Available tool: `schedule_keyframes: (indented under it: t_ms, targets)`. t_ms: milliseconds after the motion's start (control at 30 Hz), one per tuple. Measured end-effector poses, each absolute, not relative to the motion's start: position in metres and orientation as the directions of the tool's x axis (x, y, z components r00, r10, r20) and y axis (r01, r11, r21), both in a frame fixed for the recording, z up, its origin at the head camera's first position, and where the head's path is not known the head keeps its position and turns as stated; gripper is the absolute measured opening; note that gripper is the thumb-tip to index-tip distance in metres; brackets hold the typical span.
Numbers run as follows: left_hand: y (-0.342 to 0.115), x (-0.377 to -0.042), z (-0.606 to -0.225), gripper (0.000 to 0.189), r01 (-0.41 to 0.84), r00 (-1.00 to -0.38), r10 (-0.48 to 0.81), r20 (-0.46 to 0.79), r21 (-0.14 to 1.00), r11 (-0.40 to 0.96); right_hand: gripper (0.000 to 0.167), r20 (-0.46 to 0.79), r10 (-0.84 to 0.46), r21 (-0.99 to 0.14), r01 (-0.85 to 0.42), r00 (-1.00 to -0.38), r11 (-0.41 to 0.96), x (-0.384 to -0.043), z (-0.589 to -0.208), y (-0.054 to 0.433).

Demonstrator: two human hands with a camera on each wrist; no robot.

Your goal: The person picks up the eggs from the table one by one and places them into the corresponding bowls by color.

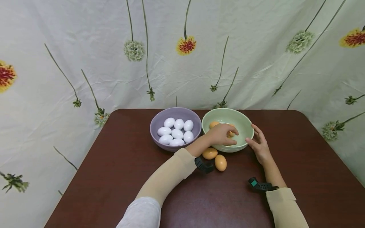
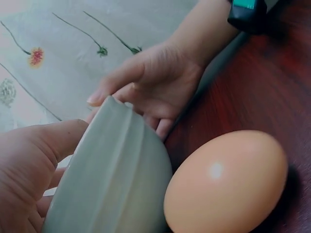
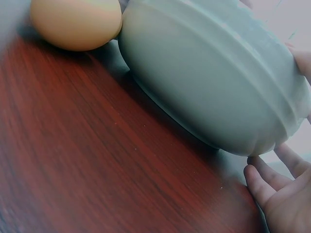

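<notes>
My left hand (image 1: 223, 134) reaches over the near rim into a pale green bowl (image 1: 242, 117), thumb and fingers parted around a brown egg (image 1: 231, 134). Another brown egg (image 1: 214, 124) lies in the bowl, behind that hand. At the bowl's right side my right hand (image 1: 259, 146) holds the rim, its thumb at the edge and fingertips against the outer wall. In the left wrist view the ridged outside of the bowl (image 2: 116, 170) stands between both hands. Two brown eggs, one by the bowl (image 1: 209, 153) and one nearer (image 1: 220, 162), lie on the table below the left wrist.
A purple bowl (image 1: 154, 134) with several white eggs (image 1: 177, 133) stands left of the green one, rims close together. Both are near the back edge of the dark red-brown table (image 1: 119, 164). A flower-printed cloth (image 1: 171, 72) hangs behind. Each wrist wears a black band.
</notes>
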State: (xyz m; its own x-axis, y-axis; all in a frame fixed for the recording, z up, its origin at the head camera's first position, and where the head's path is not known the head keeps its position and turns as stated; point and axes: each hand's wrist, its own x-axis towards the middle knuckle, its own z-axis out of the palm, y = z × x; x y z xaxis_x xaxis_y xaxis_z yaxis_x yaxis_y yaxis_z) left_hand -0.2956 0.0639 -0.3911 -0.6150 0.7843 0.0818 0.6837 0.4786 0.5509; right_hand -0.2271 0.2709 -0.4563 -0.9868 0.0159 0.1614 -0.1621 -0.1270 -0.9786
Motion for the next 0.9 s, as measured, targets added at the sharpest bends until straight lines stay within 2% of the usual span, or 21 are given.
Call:
schedule_keyframes:
  t_ms: [400, 700, 900]
  targets:
    - [0.048, -0.272, -0.39, 0.04, 0.67, -0.624, 0.749, 0.223, 0.646, 0.366, 0.062, 0.157, 0.018, -0.98, -0.158, -0.987, -0.123, -0.227, -0.456, 0.271]
    - [0.03, -0.255, -0.397, 0.033, 0.673, -0.603, 0.729, 0.324, 0.697, 0.247, 0.063, 0.146, 0.02, -0.982, -0.147, -0.989, -0.117, -0.226, -0.456, 0.27]
    - [0.022, -0.245, -0.4, 0.03, 0.722, -0.58, 0.702, 0.413, 0.66, 0.208, 0.064, 0.133, 0.023, -0.985, -0.135, -0.991, -0.109, -0.227, -0.456, 0.27]
